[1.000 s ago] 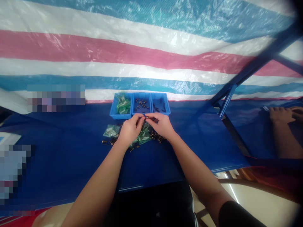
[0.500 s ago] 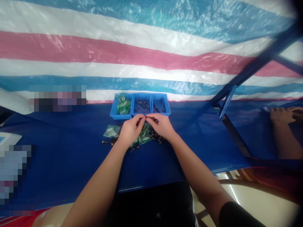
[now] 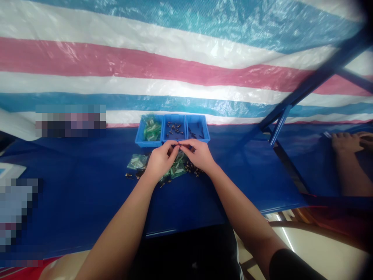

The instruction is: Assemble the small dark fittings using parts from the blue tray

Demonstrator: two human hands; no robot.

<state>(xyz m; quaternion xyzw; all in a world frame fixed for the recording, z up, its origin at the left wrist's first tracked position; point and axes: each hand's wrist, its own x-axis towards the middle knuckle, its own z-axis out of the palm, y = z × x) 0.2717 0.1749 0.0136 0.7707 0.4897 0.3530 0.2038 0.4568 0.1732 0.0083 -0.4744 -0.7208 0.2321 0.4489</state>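
Note:
My left hand (image 3: 162, 158) and my right hand (image 3: 198, 154) meet fingertip to fingertip just in front of the blue bins. Both are closed in a pinch, and whatever small dark piece sits between the fingers is mostly hidden. Beneath them lie green-tinted plastic packets (image 3: 178, 169) and a pile of dark screw-like parts with brassy bits (image 3: 194, 169). Another packet (image 3: 136, 161) rests left of my left hand, beside a loose screw-like part (image 3: 128, 175).
Three joined blue bins hold green packets (image 3: 152, 130), small screw-like parts (image 3: 174, 127) and thin dark pieces (image 3: 196, 132). A blue metal frame (image 3: 303, 89) slants up at the right. Another person's hands (image 3: 346, 142) work beyond it. Striped sheeting (image 3: 175, 70) hangs behind the blue table (image 3: 87, 186).
Both hands stay almost in place, fingertips together. Only the fingers of my right hand shift very slightly; the bins and packets are unchanged.

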